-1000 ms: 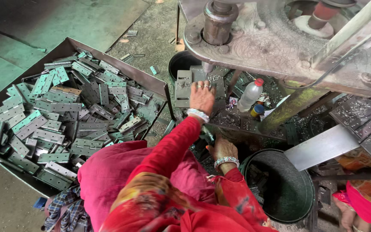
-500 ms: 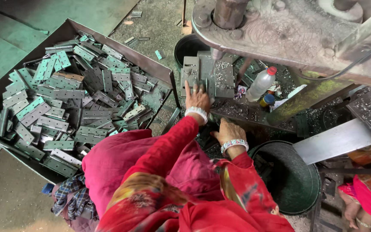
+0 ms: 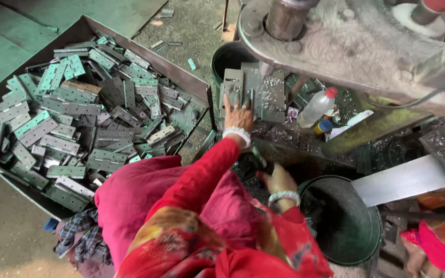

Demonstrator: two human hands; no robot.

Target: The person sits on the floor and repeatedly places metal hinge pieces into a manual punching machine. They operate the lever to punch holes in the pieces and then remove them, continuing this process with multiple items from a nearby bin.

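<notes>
Head view: left hand [image 3: 239, 117] reaches forward, fingers [image 3: 228, 101] spread flat on a grey metal hinge plate [image 3: 232, 86] lying on the press bed [image 3: 266, 92] under the big machine head [image 3: 336, 41]. The plate sits at the bed's left edge, just beside a dark bucket [image 3: 227, 54]. Metal shavings scattered over the bed. Right hand [image 3: 276, 180] sits lower, near the lap, fingers curled around a small dark part; can't tell what it is. Just right of that hand, a round dark tub [image 3: 356, 226]. A plastic bottle with a red cap [image 3: 316, 106] lies right of the bed, small blue-and-yellow tin [image 3: 322, 126] beside it. Far left, a large tray [image 3: 145, 49] heaped with grey-green hinges [image 3: 78, 123]. White bangles on both wrists, red sleeves. Bottom right, another person's foot [image 3: 418, 255] under pink cloth.
</notes>
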